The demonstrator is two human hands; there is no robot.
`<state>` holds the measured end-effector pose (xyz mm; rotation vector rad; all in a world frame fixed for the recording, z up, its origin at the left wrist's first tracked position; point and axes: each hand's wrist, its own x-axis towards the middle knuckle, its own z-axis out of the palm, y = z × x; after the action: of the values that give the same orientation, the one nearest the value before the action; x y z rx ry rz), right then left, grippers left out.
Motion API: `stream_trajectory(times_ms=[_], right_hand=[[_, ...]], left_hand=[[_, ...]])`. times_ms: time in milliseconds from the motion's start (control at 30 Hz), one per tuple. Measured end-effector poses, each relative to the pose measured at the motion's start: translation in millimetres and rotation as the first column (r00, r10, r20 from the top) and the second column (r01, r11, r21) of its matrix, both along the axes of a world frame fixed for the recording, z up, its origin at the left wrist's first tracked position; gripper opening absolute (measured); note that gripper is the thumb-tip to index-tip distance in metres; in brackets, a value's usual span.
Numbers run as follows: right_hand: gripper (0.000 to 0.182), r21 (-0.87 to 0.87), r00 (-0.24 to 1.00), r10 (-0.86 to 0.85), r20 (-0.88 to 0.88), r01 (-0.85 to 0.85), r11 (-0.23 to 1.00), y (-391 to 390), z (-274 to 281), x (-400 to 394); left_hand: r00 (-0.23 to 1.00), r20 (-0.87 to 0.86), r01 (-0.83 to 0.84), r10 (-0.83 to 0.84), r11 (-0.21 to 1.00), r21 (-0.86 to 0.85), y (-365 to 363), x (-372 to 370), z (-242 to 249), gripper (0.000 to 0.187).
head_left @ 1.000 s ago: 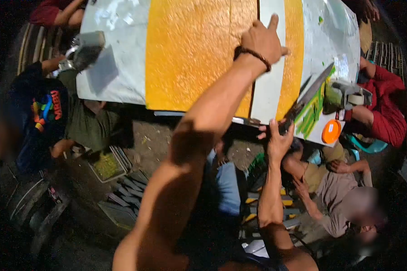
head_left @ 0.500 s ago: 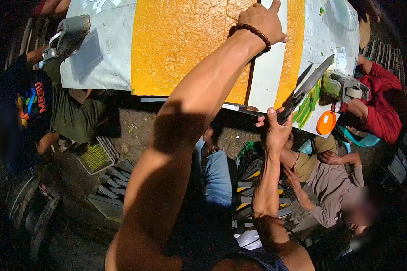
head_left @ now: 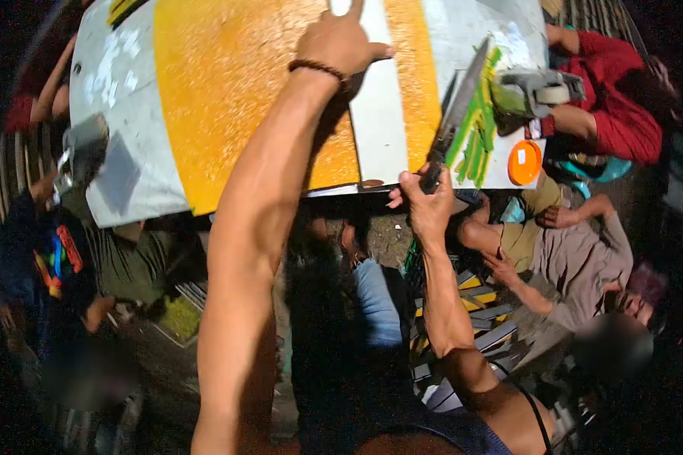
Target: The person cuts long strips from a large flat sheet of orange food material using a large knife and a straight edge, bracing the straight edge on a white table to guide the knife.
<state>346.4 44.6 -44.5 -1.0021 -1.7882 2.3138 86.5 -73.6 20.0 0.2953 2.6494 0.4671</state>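
My left hand (head_left: 338, 47), with a dark bead bracelet at its wrist, lies with fingers spread on a long white strip (head_left: 385, 144). The strip lies over a glossy yellow-orange sheet (head_left: 235, 98), which shows on both sides of it. At the table's near edge my right hand (head_left: 430, 208) is closed round the black handle of large scissors (head_left: 463, 98). Their blades are apart and point away from me, beside several narrow green strips (head_left: 474, 144). Part of the handle is hidden in my fingers.
An orange round lid (head_left: 524, 162) and a tape dispenser (head_left: 542, 92) are on the table's right side. White paper scraps (head_left: 114, 68) lie at left. People sit around the table. Grey and yellow strips (head_left: 478, 303) are stacked below it.
The view has turned and shifted, so the table and both hands appear further left. The scissors point more straight away from me. My left hand stays on the white strip.
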Motion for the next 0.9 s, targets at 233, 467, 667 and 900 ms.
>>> stream_trajectory(times_ms=[233,467,667,900], right_hand=[[0.037,-0.014,0.999,-0.038,-0.005,0.038,0.999,1.4,-2.3,1.4],[0.033,0.008,0.998,-0.058,0.039,0.058,0.998,-0.8,-4.7,2.9],[0.032,-0.016,0.999,-0.044,0.015,0.045,0.999,2.2,-11.8,4.0],[0.033,0.002,0.999,-0.024,0.026,0.024,1.000,4.6,-9.4,3.5]], left_hand=[[0.982,-0.155,0.124,-0.107,0.987,0.102,-11.7,-9.6,-38.5,0.113],[0.995,-0.047,0.089,-0.083,0.986,0.142,-6.7,-9.3,-29.4,0.118],[0.994,-0.058,0.101,-0.095,0.990,0.101,-6.2,-8.6,-27.2,0.119],[0.985,-0.127,0.137,-0.116,0.976,0.169,-10.6,-8.1,-33.5,0.119]])
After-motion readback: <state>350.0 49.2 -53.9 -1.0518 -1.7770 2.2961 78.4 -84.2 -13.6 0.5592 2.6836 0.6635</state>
